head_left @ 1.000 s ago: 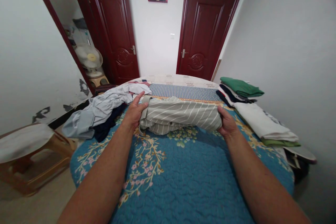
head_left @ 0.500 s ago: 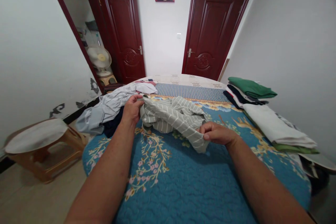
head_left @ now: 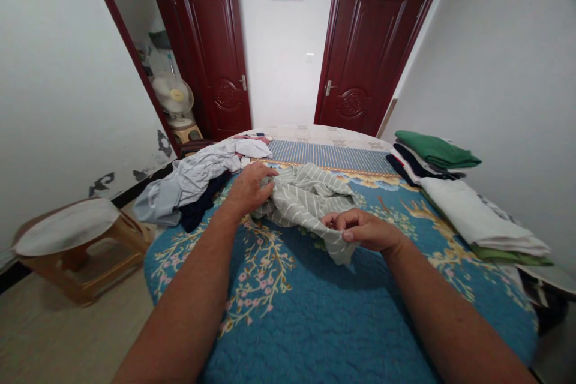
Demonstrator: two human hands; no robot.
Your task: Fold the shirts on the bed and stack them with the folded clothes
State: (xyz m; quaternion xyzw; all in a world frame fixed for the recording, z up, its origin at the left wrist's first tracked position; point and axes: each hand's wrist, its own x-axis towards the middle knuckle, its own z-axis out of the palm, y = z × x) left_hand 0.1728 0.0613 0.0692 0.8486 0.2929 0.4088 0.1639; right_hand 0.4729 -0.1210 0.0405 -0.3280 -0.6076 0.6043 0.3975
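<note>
A grey-green shirt with white stripes (head_left: 297, 201) lies bunched on the blue quilted cover. The thumb and fingers of my right hand (head_left: 366, 229) pinch its near right end, which hangs slightly raised above the cover. At the shirt's left end is my left hand (head_left: 252, 187), its thumb and forefinger apart against the cloth. Part of the shirt behind the left fingers is hidden.
Loose clothes, among them a striped light shirt (head_left: 202, 168) and a dark garment (head_left: 204, 201), lie heaped at the left. Folded clothes, with a green one (head_left: 436, 149) and a white one (head_left: 477, 210), are stacked at the right. A stool (head_left: 72, 231) stands left of the table.
My left hand has moved right along the shirt and its pinch has loosened. The shirt's left end has dropped and bunched up. My right hand still pinches the other end, nearly in place.
</note>
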